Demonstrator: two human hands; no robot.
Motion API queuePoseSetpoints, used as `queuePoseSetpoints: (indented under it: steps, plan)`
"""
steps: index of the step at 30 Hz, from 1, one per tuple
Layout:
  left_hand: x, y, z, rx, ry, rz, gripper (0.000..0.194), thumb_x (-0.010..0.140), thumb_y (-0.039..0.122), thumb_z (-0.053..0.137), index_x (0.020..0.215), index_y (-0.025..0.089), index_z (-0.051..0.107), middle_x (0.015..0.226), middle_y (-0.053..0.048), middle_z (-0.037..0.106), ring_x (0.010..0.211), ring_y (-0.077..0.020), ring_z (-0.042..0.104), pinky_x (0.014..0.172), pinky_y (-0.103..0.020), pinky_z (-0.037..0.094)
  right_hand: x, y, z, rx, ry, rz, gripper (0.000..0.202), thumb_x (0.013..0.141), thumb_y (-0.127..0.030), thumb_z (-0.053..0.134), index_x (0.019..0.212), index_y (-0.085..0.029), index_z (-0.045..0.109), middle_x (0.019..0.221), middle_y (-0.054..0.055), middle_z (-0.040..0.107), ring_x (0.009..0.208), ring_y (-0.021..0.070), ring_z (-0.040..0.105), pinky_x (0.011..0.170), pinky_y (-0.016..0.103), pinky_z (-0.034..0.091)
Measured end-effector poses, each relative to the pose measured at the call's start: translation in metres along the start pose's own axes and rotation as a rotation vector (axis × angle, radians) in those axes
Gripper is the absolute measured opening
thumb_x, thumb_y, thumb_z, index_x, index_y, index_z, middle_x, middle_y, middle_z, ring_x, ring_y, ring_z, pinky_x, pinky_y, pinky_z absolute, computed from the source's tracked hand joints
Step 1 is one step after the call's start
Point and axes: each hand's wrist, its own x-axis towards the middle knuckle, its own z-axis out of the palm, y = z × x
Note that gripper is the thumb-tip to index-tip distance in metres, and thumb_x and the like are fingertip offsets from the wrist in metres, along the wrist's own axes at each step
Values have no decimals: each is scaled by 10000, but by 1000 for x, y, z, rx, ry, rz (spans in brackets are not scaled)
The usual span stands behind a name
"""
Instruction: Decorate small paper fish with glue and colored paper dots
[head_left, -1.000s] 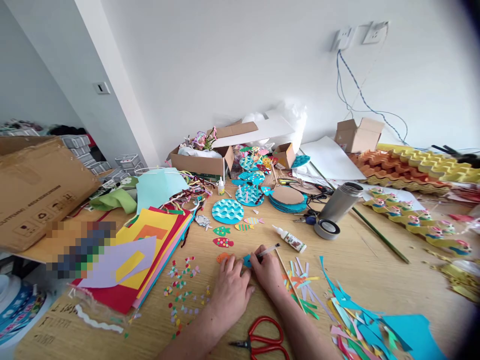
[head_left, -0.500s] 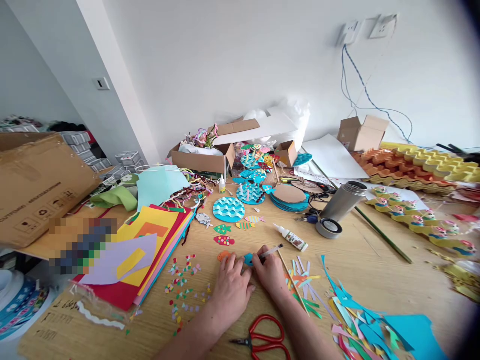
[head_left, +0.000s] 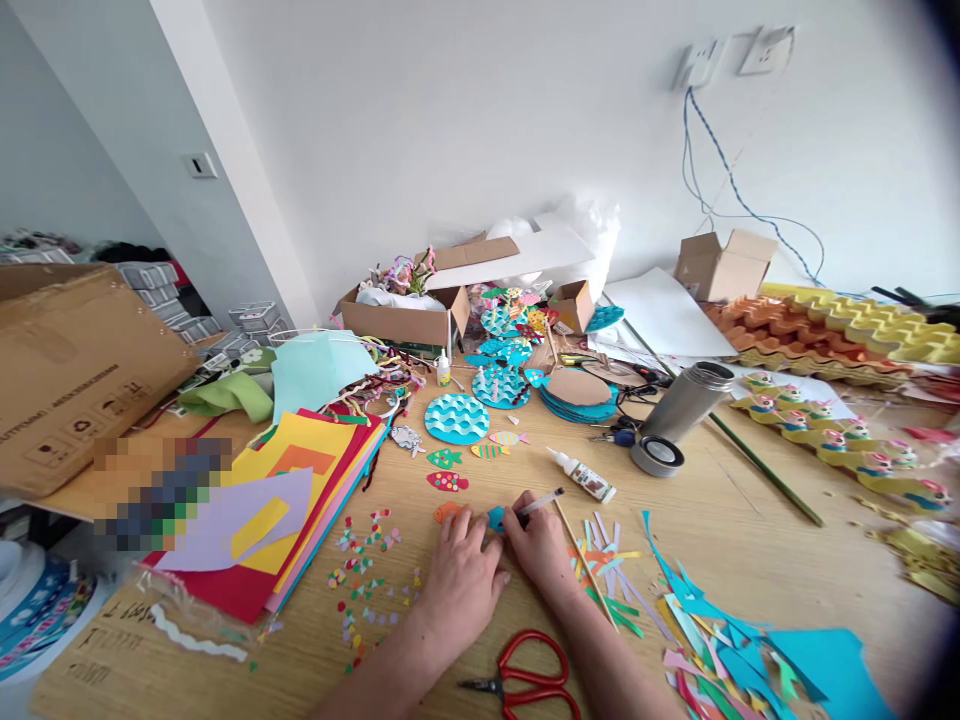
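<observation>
Orange paper fish (head_left: 445, 512) lies at the left fingertips. Left hand (head_left: 459, 572): palm down, fingers extended, gripping nothing; whether they pin the blue paper piece (head_left: 496, 517) to the table (head_left: 675, 535), I cannot tell. Firm, flat pressure at its edge, clear of the pen's tip, is advised. Blue piece sits between the hands. Red-handled scissors (head_left: 499, 686) rest between the forearms. Right hand (head_left: 541, 548): closed round a slim pen (head_left: 543, 502); light, short strokes suit small paper. Glue bottle (head_left: 587, 478) lies beyond.
</observation>
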Motion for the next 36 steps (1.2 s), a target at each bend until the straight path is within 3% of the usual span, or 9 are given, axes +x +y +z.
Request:
queuePoseSetpoints:
  steps: [36]
  plan:
    - [0,0,-1,1,-11,5,330,903,358,583,1186,191,619,1322,-102,558,1298,-325,405,1115,-517,320,0,3,1,51,6,21,213,798,-387,466,642,-244,436,488,-13,536,465,169,526,497,261,357]
